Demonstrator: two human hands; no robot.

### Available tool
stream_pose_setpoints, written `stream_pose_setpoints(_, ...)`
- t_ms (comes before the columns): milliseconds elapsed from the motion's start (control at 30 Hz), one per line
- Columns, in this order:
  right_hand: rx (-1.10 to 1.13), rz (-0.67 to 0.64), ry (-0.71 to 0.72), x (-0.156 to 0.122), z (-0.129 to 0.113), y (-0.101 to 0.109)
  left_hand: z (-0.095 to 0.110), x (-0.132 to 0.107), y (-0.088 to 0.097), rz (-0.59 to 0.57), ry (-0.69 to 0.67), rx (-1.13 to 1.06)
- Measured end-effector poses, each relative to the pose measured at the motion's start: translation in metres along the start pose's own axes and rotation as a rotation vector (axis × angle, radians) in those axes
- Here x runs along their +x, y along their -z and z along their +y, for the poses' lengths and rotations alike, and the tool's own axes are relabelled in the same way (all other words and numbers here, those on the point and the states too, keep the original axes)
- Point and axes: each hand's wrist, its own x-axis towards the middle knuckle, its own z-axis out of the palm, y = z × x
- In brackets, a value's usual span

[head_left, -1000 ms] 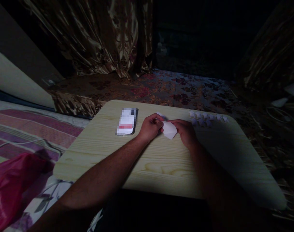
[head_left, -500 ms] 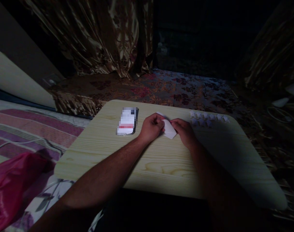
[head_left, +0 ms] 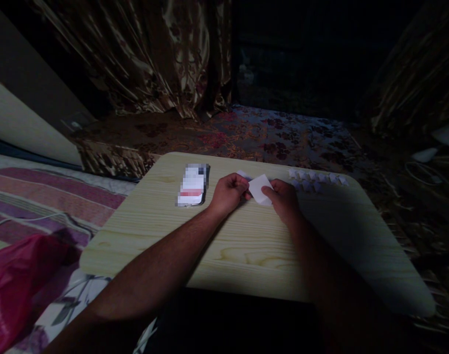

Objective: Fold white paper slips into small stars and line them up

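A small white folded paper (head_left: 259, 189) is held above the middle of the table. My right hand (head_left: 285, 197) pinches its right side, thumb on top and fingers behind. At its left corner, my left hand (head_left: 228, 193) has thumb and forefinger closed together on the edge. Another bit of white paper (head_left: 242, 173) shows just beyond my left hand; most of it is hidden. To the right of my right hand, several small folded white paper pieces (head_left: 313, 176) lie in two rows.
A phone (head_left: 192, 186) with a blurred screen lies left of my hands on the pale wooden table (head_left: 246, 260). A bed with striped cover (head_left: 109, 189) and a pink cloth (head_left: 17, 280) is at the left. Patterned fabric (head_left: 224, 135) and curtains (head_left: 187, 54) stand beyond.
The paper has turned and lifted so a flat diamond face shows. My right thumb has moved onto its top; the left hand stays nearly in place.
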Motion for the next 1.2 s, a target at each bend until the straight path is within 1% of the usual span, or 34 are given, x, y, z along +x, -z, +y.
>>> stream_pose_setpoints(133, -0.02, 0.004, 0.022, 0.001, 0.001, 0.001, 0.002, 0.0, 0.002, 0.005, -0.006, 0.05)
stream_pose_setpoints(267, -0.036, 0.037, 0.005, 0.002, -0.001, 0.004, 0.002, 0.005, 0.007, 0.034, -0.016, 0.055)
stream_pose_setpoints(367, -0.013, 0.045, -0.009, 0.002, -0.003, 0.006, 0.0, 0.008, 0.011, 0.064, 0.004, 0.071)
stream_pose_setpoints(600, 0.006, 0.021, -0.013, 0.0, -0.006, 0.005, -0.003, 0.005, 0.006, -0.018, -0.008, 0.078)
stream_pose_setpoints(767, -0.015, -0.003, 0.0, 0.001, -0.001, 0.004, -0.001, 0.002, 0.004, -0.019, -0.047, 0.106)
stream_pose_setpoints(867, -0.017, -0.026, 0.003, 0.002, 0.002, 0.004, -0.002, 0.002, 0.005, -0.023, -0.072, 0.164)
stream_pose_setpoints(967, -0.013, -0.022, 0.006, 0.002, 0.002, 0.005, -0.004, 0.005, 0.008, -0.004, -0.083, 0.194)
stream_pose_setpoints(1100, -0.006, 0.004, -0.003, 0.003, 0.002, 0.005, -0.004, 0.009, 0.01, 0.051, -0.045, 0.119)
stream_pose_setpoints(1167, -0.005, 0.006, -0.003, 0.003, 0.002, 0.005, -0.002, 0.008, 0.009, 0.053, -0.025, 0.069)
stream_pose_setpoints(1200, -0.007, 0.003, -0.003, 0.003, 0.003, 0.005, -0.001, 0.007, 0.008, 0.036, -0.019, 0.046)
